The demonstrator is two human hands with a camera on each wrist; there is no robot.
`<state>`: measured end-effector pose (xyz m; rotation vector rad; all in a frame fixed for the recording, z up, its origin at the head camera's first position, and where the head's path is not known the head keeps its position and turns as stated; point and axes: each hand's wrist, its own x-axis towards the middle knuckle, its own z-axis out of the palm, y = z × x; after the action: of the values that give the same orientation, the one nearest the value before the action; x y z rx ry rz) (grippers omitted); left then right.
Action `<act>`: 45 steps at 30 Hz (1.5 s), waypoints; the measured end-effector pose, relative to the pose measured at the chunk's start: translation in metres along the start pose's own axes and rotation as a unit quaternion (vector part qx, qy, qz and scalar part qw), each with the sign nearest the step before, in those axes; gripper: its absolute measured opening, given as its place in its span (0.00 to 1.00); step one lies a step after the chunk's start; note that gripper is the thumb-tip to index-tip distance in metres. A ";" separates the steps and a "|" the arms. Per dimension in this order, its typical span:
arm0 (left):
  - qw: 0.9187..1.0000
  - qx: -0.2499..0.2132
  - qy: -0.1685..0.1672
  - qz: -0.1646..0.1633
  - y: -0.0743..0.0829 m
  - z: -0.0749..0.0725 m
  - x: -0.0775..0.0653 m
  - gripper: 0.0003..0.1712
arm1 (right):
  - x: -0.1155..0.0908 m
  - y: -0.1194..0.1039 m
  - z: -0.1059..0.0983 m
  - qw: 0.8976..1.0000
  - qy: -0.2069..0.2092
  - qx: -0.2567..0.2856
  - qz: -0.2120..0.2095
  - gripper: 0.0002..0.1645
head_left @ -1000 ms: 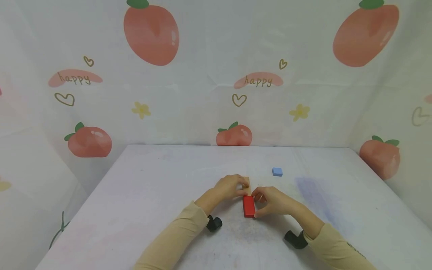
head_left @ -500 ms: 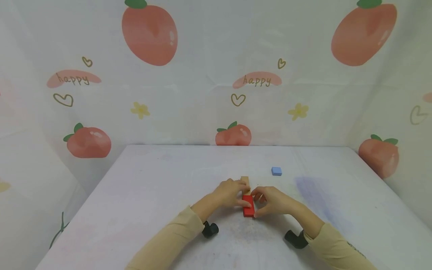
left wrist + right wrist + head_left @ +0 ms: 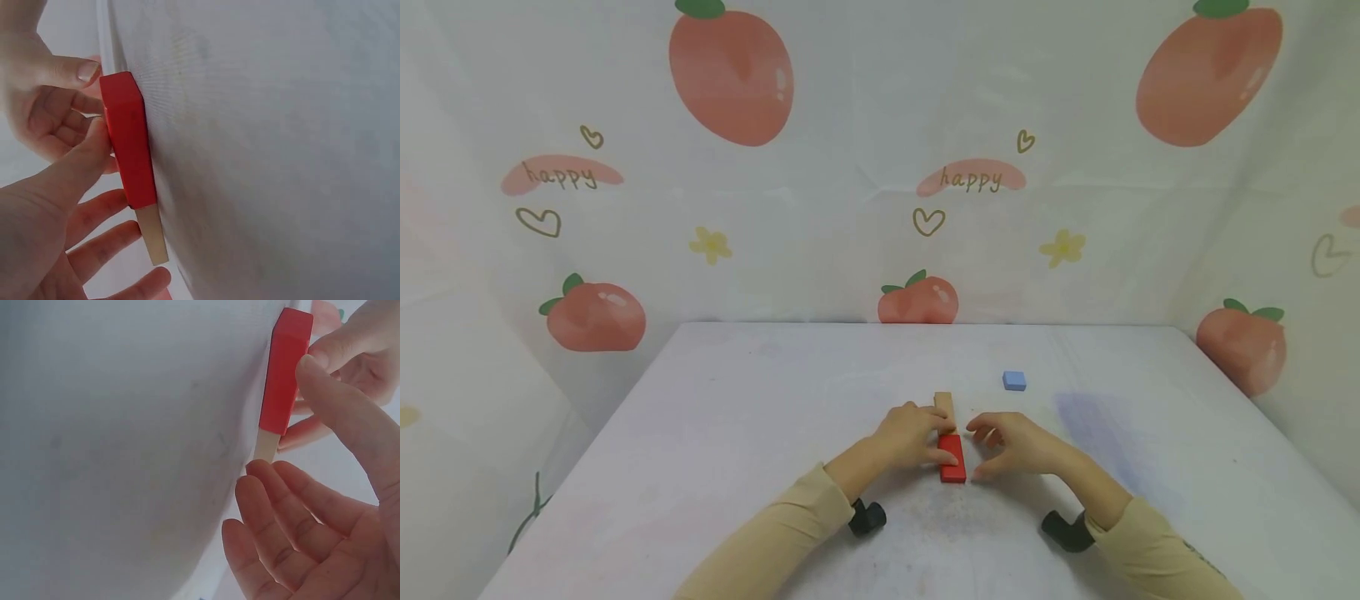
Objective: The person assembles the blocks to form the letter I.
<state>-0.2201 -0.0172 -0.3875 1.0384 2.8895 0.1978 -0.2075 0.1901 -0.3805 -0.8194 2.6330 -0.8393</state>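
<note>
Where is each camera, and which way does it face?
Head: on the head, looking forward and down over the table; left hand, right hand and sleeves show.
Left wrist: on that wrist, facing the red block; left hand near, right hand beyond.
Right wrist: on that wrist, facing the same block; right hand near, left beyond.
Both wrist views share the red block and wooden block.
</note>
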 end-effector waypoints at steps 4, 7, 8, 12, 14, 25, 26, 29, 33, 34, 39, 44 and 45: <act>1.000 -0.007 -0.006 -0.012 0.002 -0.001 -0.001 0.27 | -0.001 0.002 -0.001 1.000 0.003 0.003 0.002 0.33; 1.000 -0.007 -0.010 -0.017 0.003 -0.001 0.000 0.27 | -0.002 0.006 -0.003 1.000 0.014 0.001 0.001 0.32; 1.000 -0.007 -0.011 -0.019 0.003 -0.001 0.000 0.27 | -0.002 0.008 -0.004 1.000 0.019 0.000 0.001 0.32; 0.999 -0.009 -0.017 -0.026 0.004 -0.001 0.000 0.27 | -0.002 0.017 -0.010 0.999 0.041 0.001 0.007 0.30; 0.999 -0.010 -0.020 -0.029 0.004 -0.001 0.000 0.28 | -0.002 0.022 -0.013 0.999 0.051 0.004 0.013 0.29; 0.999 -0.020 -0.013 -0.029 0.004 -0.002 -0.002 0.27 | -0.006 0.049 -0.032 0.994 0.102 0.019 0.037 0.24; 0.999 -0.021 -0.012 -0.028 0.004 -0.002 -0.002 0.27 | -0.006 0.052 -0.034 0.993 0.108 0.019 0.040 0.23; 0.999 -0.022 -0.010 -0.025 0.004 -0.002 -0.002 0.27 | -0.006 0.058 -0.038 0.990 0.126 0.020 0.061 0.21; 0.999 -0.024 -0.011 -0.025 0.004 -0.002 -0.002 0.27 | -0.006 0.061 -0.043 0.985 0.144 0.023 0.088 0.20; 0.999 -0.024 -0.012 -0.026 0.004 -0.002 -0.002 0.27 | -0.006 0.062 -0.045 0.985 0.147 0.022 0.092 0.20; 0.999 -0.025 -0.015 -0.029 0.005 -0.003 -0.003 0.27 | -0.005 0.068 -0.048 0.980 0.155 0.028 0.123 0.22; 0.999 -0.022 -0.018 -0.030 0.006 -0.004 -0.003 0.27 | -0.002 0.073 -0.048 0.975 0.155 0.048 0.154 0.26; 0.999 -0.021 -0.018 -0.029 0.006 -0.004 -0.003 0.27 | -0.001 0.074 -0.049 0.974 0.155 0.052 0.157 0.26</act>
<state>-0.2146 -0.0153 -0.3824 0.9391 2.8660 0.2345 -0.2584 0.2624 -0.3855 -0.2454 2.8439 -1.0743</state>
